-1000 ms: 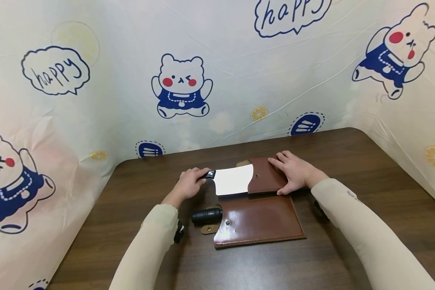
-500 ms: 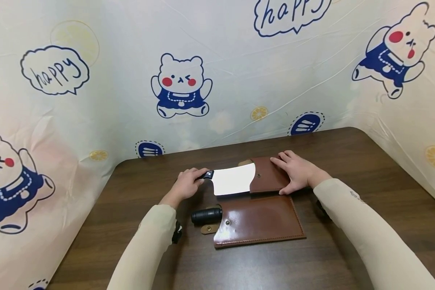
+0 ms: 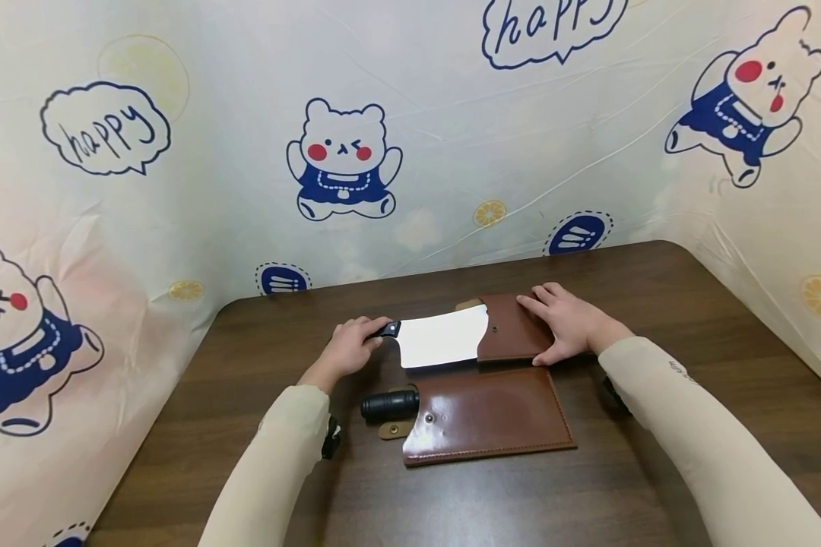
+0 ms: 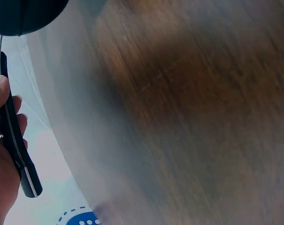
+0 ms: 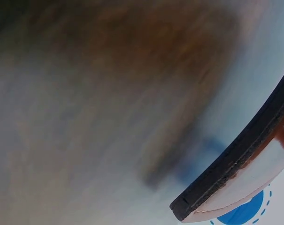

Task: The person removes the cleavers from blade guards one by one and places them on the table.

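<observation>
In the head view my left hand [image 3: 349, 346] grips the black handle of a cleaver [image 3: 441, 340], its broad bright blade lying toward the right. The front part of the blade is hidden inside a brown leather sheath [image 3: 509, 334]. My right hand [image 3: 571, 323] holds that sheath near its closed end, thumb at the near edge and fingers over the top. In the left wrist view, thumb and fingers wrap the cleaver's riveted handle [image 4: 12, 126]. The right wrist view catches the sheath's dark stitched edge [image 5: 240, 145], with a bit of a finger at the border.
Nearer the body lies a second brown leather sheath [image 3: 492, 418], with a black handle [image 3: 388, 405] sticking out of its left end and a snap strap [image 3: 394, 431] beside it. All rests on a dark wooden table [image 3: 506, 505]. A printed cloth [image 3: 438, 114] hangs behind.
The right hand has drawn the sheath a little to the right, and the left hand has shifted slightly left with the cleaver. More of the blade shows. The second sheath stays put.
</observation>
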Demonstrator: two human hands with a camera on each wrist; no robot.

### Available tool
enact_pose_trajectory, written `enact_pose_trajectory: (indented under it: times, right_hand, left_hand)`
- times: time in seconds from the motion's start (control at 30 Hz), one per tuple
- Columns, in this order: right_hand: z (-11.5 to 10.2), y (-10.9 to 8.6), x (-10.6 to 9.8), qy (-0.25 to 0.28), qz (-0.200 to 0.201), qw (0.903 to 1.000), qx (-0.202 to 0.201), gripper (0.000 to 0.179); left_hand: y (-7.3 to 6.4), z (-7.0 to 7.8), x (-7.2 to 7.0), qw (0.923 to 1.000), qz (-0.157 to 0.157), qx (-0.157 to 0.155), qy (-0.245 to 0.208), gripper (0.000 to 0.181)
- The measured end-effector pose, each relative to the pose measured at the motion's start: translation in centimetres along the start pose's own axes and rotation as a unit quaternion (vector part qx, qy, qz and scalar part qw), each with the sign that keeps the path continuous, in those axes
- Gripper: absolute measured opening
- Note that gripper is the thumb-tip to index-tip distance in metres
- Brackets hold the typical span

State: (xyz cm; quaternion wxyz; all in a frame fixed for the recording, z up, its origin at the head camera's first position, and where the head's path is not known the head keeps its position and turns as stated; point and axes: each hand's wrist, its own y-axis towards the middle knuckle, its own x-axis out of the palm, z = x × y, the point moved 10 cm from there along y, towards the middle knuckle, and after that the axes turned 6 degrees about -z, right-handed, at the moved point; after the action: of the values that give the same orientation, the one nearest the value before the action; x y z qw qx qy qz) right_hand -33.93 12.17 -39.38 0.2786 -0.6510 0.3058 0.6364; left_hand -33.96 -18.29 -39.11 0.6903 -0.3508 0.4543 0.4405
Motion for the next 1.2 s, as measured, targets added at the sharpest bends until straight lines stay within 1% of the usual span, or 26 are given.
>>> enact_pose_trajectory:
  times: [0.17, 0.4, 0.8, 1.0, 1.2]
  right_hand:
    - [0.1, -0.1, -0.1, 0.001, -0.002, 1.0000, 0.003, 0.107]
    - [0.1, -0.1, 0.0, -0.004, -0.001, 1.0000, 0.000, 0.107]
    - [0.2, 0.0, -0.4, -0.005, 0.006, 1.0000, -0.002, 0.106]
    - [0.4, -0.2, -0.5, -0.007, 0.003, 1.0000, -0.001, 0.106]
    - [0.2, -0.4, -0.8, -0.009, 0.011, 0.9998, -0.010, 0.105]
  left_hand:
    - [-0.1, -0.1, -0.1, 1.0000, 0.001, 0.001, 0.003, 0.043]
    - [-0.4, -0.4, -0.1, 1.0000, 0.000, -0.009, 0.003, 0.042]
    - [-0.9, -0.9, -0.4, 0.9999, 0.007, -0.003, 0.007, 0.042]
    - [-1.0, -1.2, -0.5, 0.9999, 0.008, -0.004, 0.009, 0.043]
    - [-1.4, -1.3, -0.7, 0.9999, 0.010, -0.003, -0.001, 0.043]
